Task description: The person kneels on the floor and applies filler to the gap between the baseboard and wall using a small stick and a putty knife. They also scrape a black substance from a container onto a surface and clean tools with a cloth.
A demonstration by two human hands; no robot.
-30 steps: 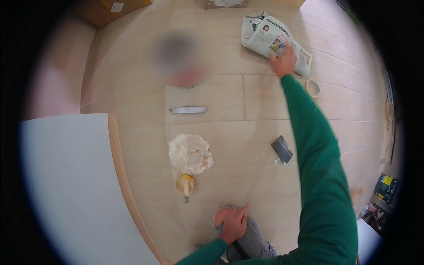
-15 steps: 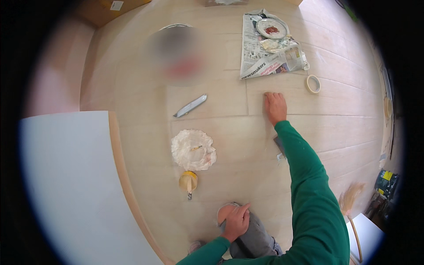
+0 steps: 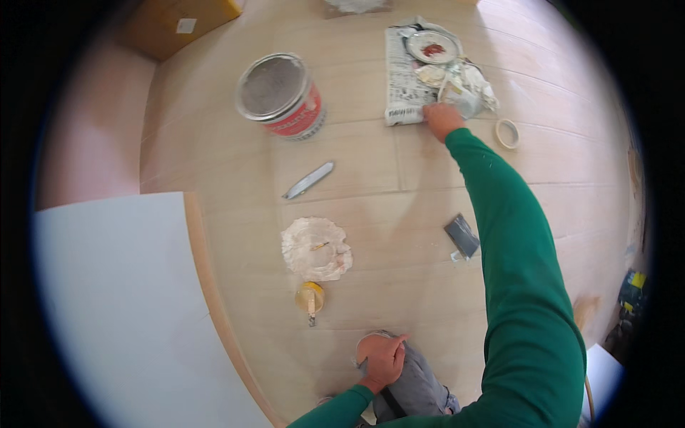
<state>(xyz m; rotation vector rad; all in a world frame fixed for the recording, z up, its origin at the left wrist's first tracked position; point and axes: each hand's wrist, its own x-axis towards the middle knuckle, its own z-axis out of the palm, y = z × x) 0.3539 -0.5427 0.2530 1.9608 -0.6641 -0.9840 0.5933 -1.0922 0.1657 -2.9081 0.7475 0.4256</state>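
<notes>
My right hand (image 3: 444, 120) reaches far forward, its fingers closed on the near edge of a newspaper sheet (image 3: 405, 89). On the newspaper lie a round lid (image 3: 432, 47) with a red smear and some crumpled, stained wrapping (image 3: 467, 85). My left hand (image 3: 385, 359) rests on my bent knee, fingers stretched out, holding nothing. Between the hands lie a grey utility knife (image 3: 310, 180) and a flat, pale round patch (image 3: 317, 248) with a small stick-like piece on it. Near that patch sits a small yellow-rimmed tub (image 3: 310, 297) with a wooden-looking handle across it.
A large red-and-white bucket (image 3: 282, 96) with a grey top stands at the far left. A masking tape roll (image 3: 506, 134) lies right of the newspaper. Under my right forearm is a dark flat pad (image 3: 462, 236). A white panel (image 3: 118, 285) fills the left; a cardboard box (image 3: 178, 25) stands behind.
My right hand has moved forward from the bare floor to the newspaper's near edge. The flap there is now bent back. My left hand stays on the knee.
</notes>
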